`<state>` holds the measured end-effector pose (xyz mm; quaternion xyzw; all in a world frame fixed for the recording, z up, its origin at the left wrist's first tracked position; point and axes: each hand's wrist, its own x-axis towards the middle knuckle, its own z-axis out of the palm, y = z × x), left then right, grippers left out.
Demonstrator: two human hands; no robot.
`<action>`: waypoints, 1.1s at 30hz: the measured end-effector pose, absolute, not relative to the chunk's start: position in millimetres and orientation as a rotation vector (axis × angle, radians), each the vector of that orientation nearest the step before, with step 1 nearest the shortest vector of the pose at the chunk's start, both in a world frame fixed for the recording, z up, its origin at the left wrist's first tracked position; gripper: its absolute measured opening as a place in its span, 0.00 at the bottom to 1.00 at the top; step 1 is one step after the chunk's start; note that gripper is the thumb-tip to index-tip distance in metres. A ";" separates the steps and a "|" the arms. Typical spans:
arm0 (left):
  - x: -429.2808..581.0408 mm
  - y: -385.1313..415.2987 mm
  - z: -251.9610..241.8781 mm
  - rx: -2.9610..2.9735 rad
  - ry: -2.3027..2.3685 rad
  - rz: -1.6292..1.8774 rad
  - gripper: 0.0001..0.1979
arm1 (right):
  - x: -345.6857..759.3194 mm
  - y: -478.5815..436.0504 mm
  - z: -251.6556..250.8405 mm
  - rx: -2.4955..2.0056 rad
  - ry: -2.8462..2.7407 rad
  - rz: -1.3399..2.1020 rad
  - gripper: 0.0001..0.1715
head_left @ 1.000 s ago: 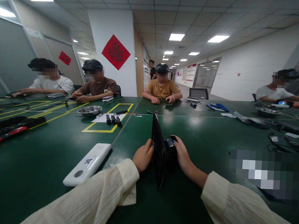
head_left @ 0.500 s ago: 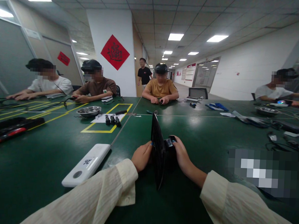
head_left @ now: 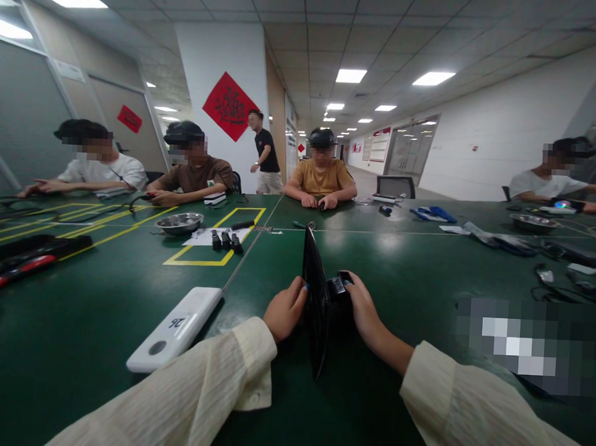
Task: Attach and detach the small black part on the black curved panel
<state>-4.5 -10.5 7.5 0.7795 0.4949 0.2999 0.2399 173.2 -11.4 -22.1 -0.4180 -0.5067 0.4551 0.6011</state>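
Observation:
A thin black panel [head_left: 314, 304] stands almost edge-on to me above the green table. From its right side juts a black boxy part [head_left: 338, 288] with a shiny top. My left hand [head_left: 286, 309] is closed at the panel's left face, with the thumb against it and the other fingers curled and partly hidden. Around the boxy part my right hand [head_left: 366, 306] is closed, thumb on top, its fingers mostly out of sight behind it. Left of my left forearm, a white power bank-like device [head_left: 175, 330] marked 26 lies on the table.
Ahead on the left are a metal bowl [head_left: 179, 223] and several black clips [head_left: 226, 240] on white paper. A black case with red parts [head_left: 31, 262] lies far left. Cables and pouches [head_left: 501, 239] cover the right side. Co-workers in headsets sit around the table [head_left: 400, 268].
My hands keep their grip, with the panel almost still. The left fingers have shifted slightly. In the background, a person in black has walked to the left.

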 end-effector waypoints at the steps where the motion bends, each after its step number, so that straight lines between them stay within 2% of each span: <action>1: -4.6 -10.1 7.5 2.139 1.358 0.820 0.12 | 173.1 -11.6 -21.8 -0.965 -1.173 1.053 0.21; 6: -4.6 -8.3 7.0 2.143 1.390 0.803 0.13 | 172.3 -11.4 -21.8 -0.970 -1.172 1.029 0.21; 12: -7.5 -6.0 0.7 2.132 1.398 0.839 0.19 | 173.7 -11.3 -21.7 -0.962 -1.194 1.067 0.21; 18: -7.6 -6.6 3.0 2.155 1.387 0.785 0.16 | 174.0 -11.9 -20.9 -0.947 -1.187 1.095 0.20; 24: -4.5 -7.3 6.3 2.150 1.375 0.767 0.22 | 174.5 -9.7 -22.7 -0.966 -1.190 1.063 0.21; 33: -2.8 -10.1 7.0 2.105 1.495 0.776 0.13 | 173.5 -10.3 -22.1 -0.969 -1.182 1.041 0.21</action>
